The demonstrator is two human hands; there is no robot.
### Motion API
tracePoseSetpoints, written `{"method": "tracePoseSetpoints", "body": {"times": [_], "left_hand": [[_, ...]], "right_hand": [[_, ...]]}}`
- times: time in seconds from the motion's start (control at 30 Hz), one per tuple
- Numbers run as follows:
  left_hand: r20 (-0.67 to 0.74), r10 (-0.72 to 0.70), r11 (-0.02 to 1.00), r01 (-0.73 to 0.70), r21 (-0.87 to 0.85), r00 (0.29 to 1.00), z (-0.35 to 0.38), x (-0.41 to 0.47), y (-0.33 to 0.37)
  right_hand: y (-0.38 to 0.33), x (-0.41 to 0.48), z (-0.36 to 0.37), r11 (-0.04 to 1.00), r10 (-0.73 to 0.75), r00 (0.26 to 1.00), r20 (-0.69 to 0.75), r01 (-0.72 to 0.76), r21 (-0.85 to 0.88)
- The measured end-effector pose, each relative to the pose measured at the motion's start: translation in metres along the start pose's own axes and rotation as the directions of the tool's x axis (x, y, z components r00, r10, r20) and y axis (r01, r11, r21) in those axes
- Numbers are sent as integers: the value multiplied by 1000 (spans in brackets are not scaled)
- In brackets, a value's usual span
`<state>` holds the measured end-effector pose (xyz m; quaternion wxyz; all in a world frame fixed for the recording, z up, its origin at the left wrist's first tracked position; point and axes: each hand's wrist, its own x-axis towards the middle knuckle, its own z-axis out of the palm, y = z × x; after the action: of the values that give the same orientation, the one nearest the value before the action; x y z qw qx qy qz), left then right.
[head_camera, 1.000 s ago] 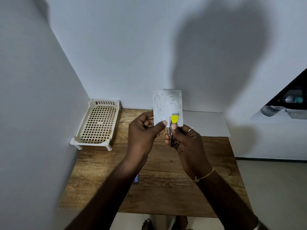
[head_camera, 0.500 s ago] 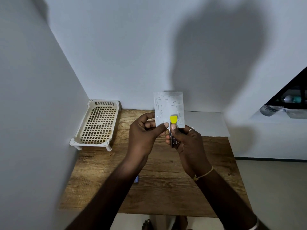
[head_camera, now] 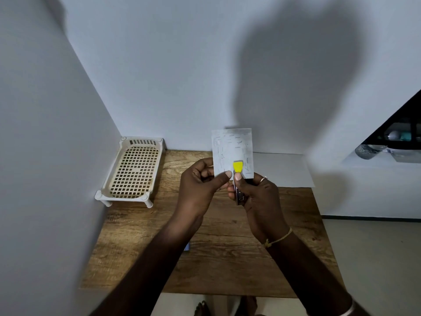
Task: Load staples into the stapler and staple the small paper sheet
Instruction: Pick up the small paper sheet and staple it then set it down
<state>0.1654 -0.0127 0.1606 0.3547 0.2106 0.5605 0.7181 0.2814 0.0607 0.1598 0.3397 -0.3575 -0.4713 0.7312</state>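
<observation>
over brown wooden table (head_camera: pixel 141 236): left hand (head_camera: pixel 200 185) pinching small staple-marked white paper sheet (head_camera: pixel 232 149), right hand (head_camera: pixel 257 197) gripping mostly hidden yellow-tipped metal stapler (head_camera: pixel 238 179)

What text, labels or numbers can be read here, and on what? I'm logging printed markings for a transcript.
None can be read.
small paper sheet: only short staple marks show, no words.
stapler: dark marks on its metal side, too small and blurred to read.
plastic tray: no label visible.
</observation>
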Motion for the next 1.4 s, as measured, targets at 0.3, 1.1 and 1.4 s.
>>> {"method": "tracePoseSetpoints", "body": {"times": [0.3, 1.1, 1.4], "left_hand": [[6, -44, 999, 44, -17, 999, 7, 0, 4], [32, -40, 999, 39, 28, 999, 18, 1, -4], [47, -78, 997, 76, 34, 996, 17, 1, -13]], "right_hand": [[4, 3, -4, 1000, 5, 1000, -12, -5, -1], [9, 8, -12, 1000, 6, 1000, -15, -6, -19], [13, 6, -15, 999, 30, 999, -26, -31, -45]]}}
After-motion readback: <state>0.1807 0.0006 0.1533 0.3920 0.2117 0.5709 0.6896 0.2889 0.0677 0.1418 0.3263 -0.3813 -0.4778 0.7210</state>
